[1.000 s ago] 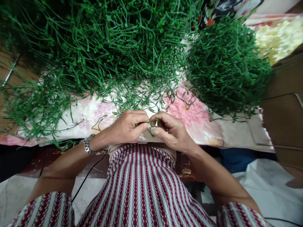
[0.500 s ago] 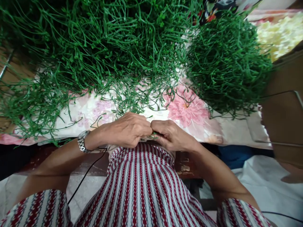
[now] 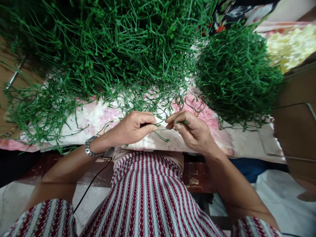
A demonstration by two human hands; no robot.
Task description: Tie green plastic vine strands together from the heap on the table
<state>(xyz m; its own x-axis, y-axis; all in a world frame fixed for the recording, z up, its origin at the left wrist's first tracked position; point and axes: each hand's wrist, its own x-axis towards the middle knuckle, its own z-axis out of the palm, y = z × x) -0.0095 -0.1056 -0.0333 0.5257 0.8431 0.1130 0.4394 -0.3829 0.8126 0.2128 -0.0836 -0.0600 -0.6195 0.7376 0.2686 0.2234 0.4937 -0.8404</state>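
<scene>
Over the front edge of the flowered cloth, my left hand (image 3: 135,128), with a metal watch (image 3: 89,146) on its wrist, is closed in a pinch on a thin green stem (image 3: 163,137). Beside it, a short gap away, my right hand (image 3: 194,130) is closed with thumb against fingers, and a bit of green stem shows between them. Loose stems lie just beyond the fingertips, some with small forked tips. A large heap of green stems (image 3: 118,49) rises behind both hands. What lies inside each grip is partly hidden by the fingers.
A second, rounder stem pile (image 3: 239,75) sits at the right, with pale yellow petals (image 3: 291,46) behind it. A brown cardboard box (image 3: 298,121) stands at the right edge. Looser stems (image 3: 46,115) spread at the left. The flowered cloth (image 3: 247,138) covers the surface.
My hands were together near the cloth's front edge; now they are apart and slightly farther forward, the right one turned more open to view. Green stems now show at the fingertips.
</scene>
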